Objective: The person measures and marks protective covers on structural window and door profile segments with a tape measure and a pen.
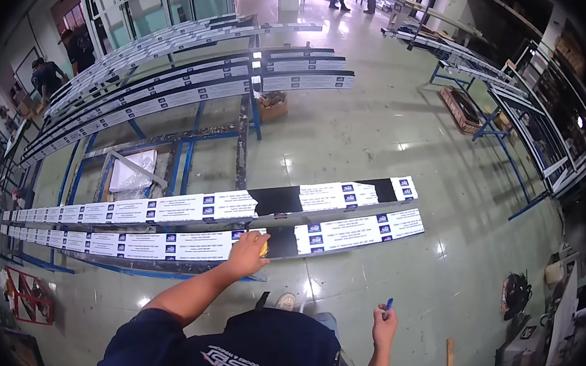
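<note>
My left hand (249, 250) is closed around a yellow tape measure (264, 249), mostly hidden by the fingers. It rests on the nearer long profile (348, 231), which is wrapped in white printed film, beside a bare black patch (283, 241). A second film-wrapped profile (320, 196) lies just behind it, with two black patches where the film is absent. My right hand (385, 323) is held low at the right, away from the profiles, with its fingers closed on a blue pen (389, 304) that points up.
A blue-legged metal rack (187, 163) carries the profiles, with more wrapped lengths (176, 79) further back. At right stands another rack with dark frames (535, 120). A red crate (29, 296) sits at lower left. People (49, 81) are at far left and in the background.
</note>
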### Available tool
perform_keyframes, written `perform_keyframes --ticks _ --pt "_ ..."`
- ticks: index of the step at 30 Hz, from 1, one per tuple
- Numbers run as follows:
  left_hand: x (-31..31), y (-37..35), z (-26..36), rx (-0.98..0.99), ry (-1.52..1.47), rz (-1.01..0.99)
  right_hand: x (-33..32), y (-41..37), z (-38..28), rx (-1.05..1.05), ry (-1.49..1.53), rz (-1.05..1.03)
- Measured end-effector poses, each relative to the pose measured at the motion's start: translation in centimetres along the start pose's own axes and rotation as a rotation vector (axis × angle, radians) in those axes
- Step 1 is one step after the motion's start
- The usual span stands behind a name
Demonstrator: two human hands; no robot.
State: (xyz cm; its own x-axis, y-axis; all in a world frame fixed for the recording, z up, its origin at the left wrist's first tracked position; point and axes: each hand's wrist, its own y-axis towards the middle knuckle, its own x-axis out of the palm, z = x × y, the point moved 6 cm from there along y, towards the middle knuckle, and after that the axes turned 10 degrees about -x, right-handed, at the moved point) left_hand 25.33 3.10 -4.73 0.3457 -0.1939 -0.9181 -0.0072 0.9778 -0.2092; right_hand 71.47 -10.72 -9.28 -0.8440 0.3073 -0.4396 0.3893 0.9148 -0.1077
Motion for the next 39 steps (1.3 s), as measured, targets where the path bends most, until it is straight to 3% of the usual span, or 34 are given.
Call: perform_keyframes --ticks 3,5,6,7,10,12,14,17,21,26,29,31,36,39 --pt "0.2 -0.3 -0.4 0.103 -0.079 0.182 0.3 4.8 -3.0 -0.102 -0.103 -0.049" --pt "1.6 0.6 -1.2 0.090 -0.046 0.162 1.3 9.5 -0.7 -0.290 -0.217 -0.110" --pt "1.5 0.7 -1.2 0.037 -0.066 0.158 1.8 11.2 -2.0 -0.247 -0.265 -0.184" --pt "0.4 0.3 -0.2 0.015 -0.052 0.151 2.5 12.7 -2.8 -0.326 -0.269 -0.204" --pt "-4.1 -1.8 6.0 -0.086 -0.280 0.117 5.5 14.3 -8.8 -0.259 -0.058 -0.406" --pt "-3.8 -2.6 8.8 -0.222 -0.563 -0.114 7.9 14.3 -10.8 -0.208 0.018 -0.518" --pt "-1.9 -3.1 11.7 -0.188 -0.851 -0.323 11.1 13.1 -12.2 -0.165 0.156 -0.811" --pt "0.7 -3.6 15.9 -0.184 -0.966 -0.444 14.9 10.9 -14.9 -0.089 0.148 -1.199" --pt "2.0 -3.6 16.6 -0.250 -1.028 -0.459 16.4 10.9 -15.1 -0.023 0.229 -1.220" --pt "2.1 -3.9 15.1 -0.260 -1.018 -0.446 18.4 11.3 -17.3 -0.056 -0.045 -1.371" --pt "1.4 -3.8 13.8 -0.188 -0.958 -0.364 19.9 10.2 -19.4 -0.011 0.023 -1.379" --pt "0.7 -3.7 12.6 -0.247 -1.133 -0.416 21.5 9.5 -19.6 -0.032 0.105 -1.362" --pt "-2.8 -4.1 6.4 -0.108 -0.974 -0.351 24.1 7.9 -20.4 -0.125 0.136 -1.213" --pt "-5.3 -5.1 -1.3 -0.262 -0.935 -0.253 24.0 10.0 -17.7 -0.236 0.045 -0.866"
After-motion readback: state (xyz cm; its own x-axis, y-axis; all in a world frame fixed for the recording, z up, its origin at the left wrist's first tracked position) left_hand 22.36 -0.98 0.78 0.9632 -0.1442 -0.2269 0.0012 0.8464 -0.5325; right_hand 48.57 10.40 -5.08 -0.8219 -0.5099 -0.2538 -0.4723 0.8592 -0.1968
